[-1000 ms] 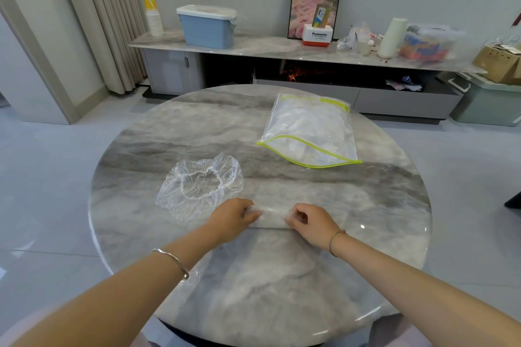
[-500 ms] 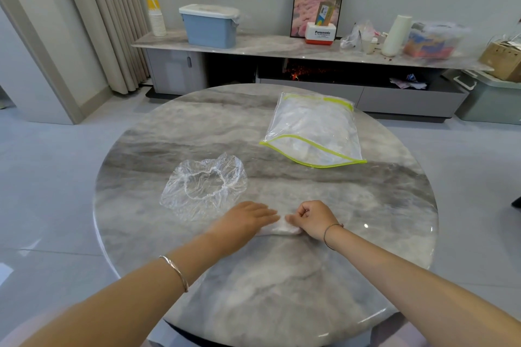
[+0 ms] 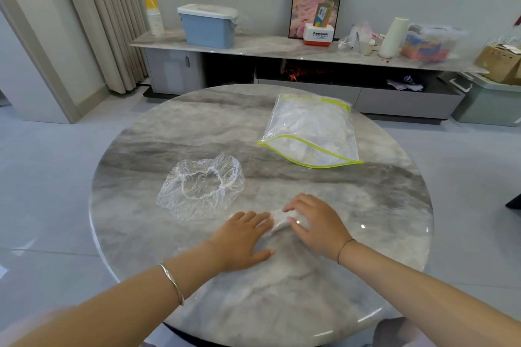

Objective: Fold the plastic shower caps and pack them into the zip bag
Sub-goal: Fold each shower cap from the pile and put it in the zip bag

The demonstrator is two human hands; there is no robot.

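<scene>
L hand [image 3: 242,239] flat, fingers straight, pressing on the near end of the folded cap [image 3: 277,220]. R hand [image 3: 317,224] arched over the other end, thumb + index pinching it. Both forearms reach in low over the table [image 3: 394,205]. Cap's mostly hidden under the fingers. Unfolded shower cap [image 3: 201,187] just left of L hand; zip bag [image 3: 310,132] well beyond R hand, mouth open.

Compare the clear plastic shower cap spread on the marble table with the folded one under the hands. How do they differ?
The spread clear plastic shower cap lies wide, elastic ring showing; the folded shower cap is a small bundle. The spread one is untouched; the left hand presses and the right hand grips the folded one. Both are clear plastic.
</scene>
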